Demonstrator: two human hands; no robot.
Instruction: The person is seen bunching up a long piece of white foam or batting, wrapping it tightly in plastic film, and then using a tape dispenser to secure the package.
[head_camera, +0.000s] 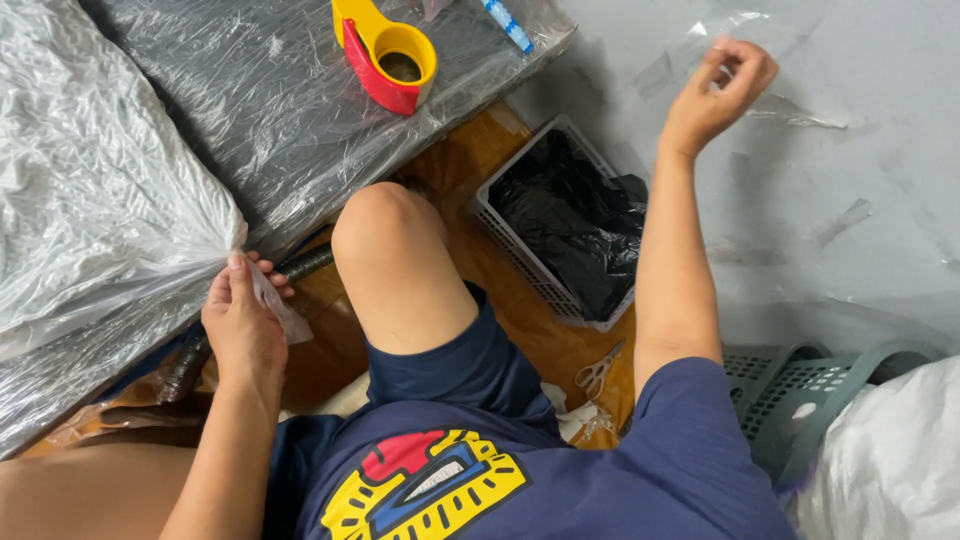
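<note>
Left hand (243, 325) pinched shut on gathered neck of clear plastic bag (95, 190) at near left, right hand (715, 90) raised far right, fingers curled around transparent film strip (790, 105), red-yellow tape dispenser (385, 50) far centre.

left grip (243, 318) pinched closed, arm low | right grip (722, 82) raised, fingertips pinched

Clear plastic bag (90, 190) cut off at left edge, grey basket (800, 390) partly behind shoulder, scissors (597, 370) half hidden
</note>
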